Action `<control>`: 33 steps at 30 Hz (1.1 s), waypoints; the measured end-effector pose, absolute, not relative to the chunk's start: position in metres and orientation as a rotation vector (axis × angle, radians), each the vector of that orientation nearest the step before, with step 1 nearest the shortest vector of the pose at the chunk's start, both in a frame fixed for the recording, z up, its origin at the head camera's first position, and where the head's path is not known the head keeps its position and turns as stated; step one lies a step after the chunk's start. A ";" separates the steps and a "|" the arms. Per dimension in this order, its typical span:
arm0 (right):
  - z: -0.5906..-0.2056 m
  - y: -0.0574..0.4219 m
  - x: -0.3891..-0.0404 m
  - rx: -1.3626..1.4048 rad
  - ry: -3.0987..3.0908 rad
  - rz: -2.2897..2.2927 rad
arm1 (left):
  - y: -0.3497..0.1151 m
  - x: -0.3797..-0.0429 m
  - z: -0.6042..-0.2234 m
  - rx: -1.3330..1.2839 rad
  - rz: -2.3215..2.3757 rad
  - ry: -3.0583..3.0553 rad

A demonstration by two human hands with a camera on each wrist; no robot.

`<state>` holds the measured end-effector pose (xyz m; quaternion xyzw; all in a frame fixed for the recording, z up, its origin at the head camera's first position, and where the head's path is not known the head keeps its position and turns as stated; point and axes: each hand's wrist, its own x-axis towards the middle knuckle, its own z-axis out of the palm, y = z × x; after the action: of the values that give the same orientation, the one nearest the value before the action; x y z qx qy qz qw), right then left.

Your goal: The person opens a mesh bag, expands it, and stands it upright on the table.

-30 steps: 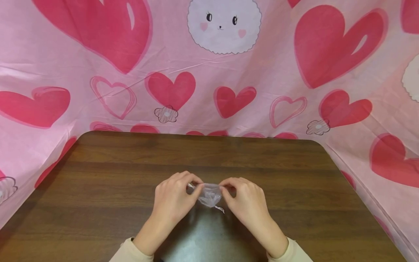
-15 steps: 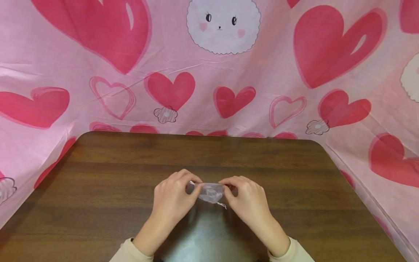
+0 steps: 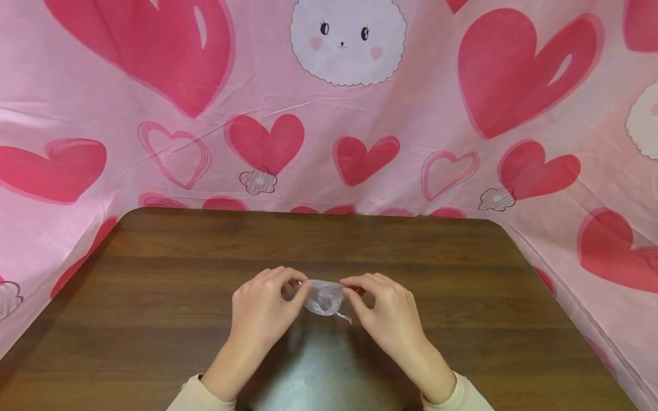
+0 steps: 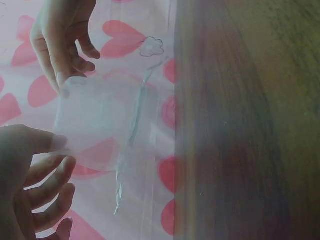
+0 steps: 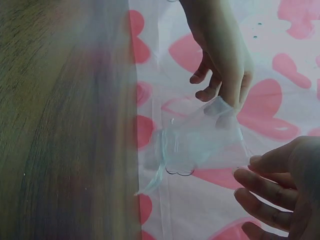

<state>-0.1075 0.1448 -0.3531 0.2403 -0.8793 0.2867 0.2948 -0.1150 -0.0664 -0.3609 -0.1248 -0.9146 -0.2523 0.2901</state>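
Observation:
A small sheer, whitish drawstring pouch [image 3: 323,299] is held up between both hands over the table. My left hand [image 3: 262,308] pinches one corner between thumb and fingertips. At the opposite corner, the thumb and forefinger of my right hand [image 3: 389,305] do the same. The pouch's edge is stretched between the hands. In the left wrist view, a pale twisted cord [image 4: 134,122] crosses the pouch [image 4: 95,122] on the table side, with loose ends sticking out. The right wrist view shows the gathered cord end [image 5: 154,180] hanging out. Nothing can be made out inside the pouch.
A dark brown wood-grain table [image 3: 329,240] with rounded far corners spreads under the hands. Pink cloth [image 3: 319,114] printed with red hearts hangs behind it and on both sides. Light-coloured sleeves [image 3: 203,395] cover the forearms.
The left hand has shifted a little to the left, and the pouch with it. The pouch's held edge is slightly higher in view. Both hands keep their pinch.

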 end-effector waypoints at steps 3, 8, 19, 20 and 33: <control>-0.353 0.144 -0.107 0.649 -2.333 0.774 | -0.068 -0.115 -0.360 -0.320 -0.689 -2.441; -0.353 0.145 -0.107 0.662 -2.334 0.805 | -0.068 -0.115 -0.358 -0.318 -0.711 -2.427; -0.351 0.148 -0.110 0.571 -2.400 0.862 | -0.077 -0.119 -0.354 -0.257 -0.792 -2.342; -0.351 0.148 -0.111 0.559 -2.416 0.857 | -0.077 -0.119 -0.353 -0.257 -0.803 -2.335; -0.352 0.149 -0.114 0.397 -2.702 1.240 | -0.079 -0.118 -0.346 -0.360 -0.872 -2.114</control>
<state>-0.1138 0.1495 -0.3516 0.1319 -0.8986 0.4124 0.0709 -0.1177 -0.0792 -0.3458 -0.1422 -0.8363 -0.3451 0.4016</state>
